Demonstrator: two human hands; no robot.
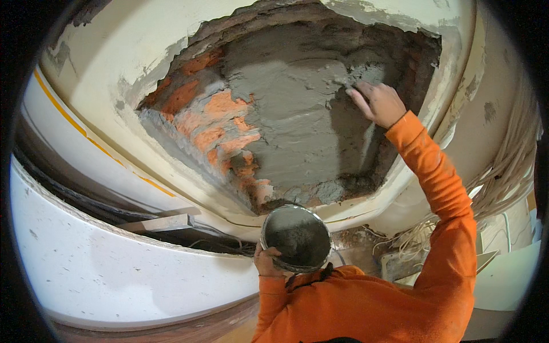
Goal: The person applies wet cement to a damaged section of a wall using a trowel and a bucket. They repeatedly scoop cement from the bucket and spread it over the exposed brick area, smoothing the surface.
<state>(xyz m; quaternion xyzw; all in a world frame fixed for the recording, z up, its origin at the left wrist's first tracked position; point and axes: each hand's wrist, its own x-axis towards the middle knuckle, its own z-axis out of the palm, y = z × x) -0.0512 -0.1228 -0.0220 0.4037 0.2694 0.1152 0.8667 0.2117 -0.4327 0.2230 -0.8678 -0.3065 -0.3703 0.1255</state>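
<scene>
My left hand grips the rim of a round bowl, its thumb over the edge. Wet grey mortar lies inside the bowl, close to my body. Higher up, my right hand reaches to the right part of a recess in the wall, fingers curled at the surface; anything they hold is hidden. Smooth wet mortar coats most of the recess. A rough lump of mortar sits right by my fingertips. Bare orange brick shows at the left.
Cream plaster with a ragged edge surrounds the recess. At the lower left is a white speckled panel, with a short wooden strip in the gap behind it. Loose cables hang at the right.
</scene>
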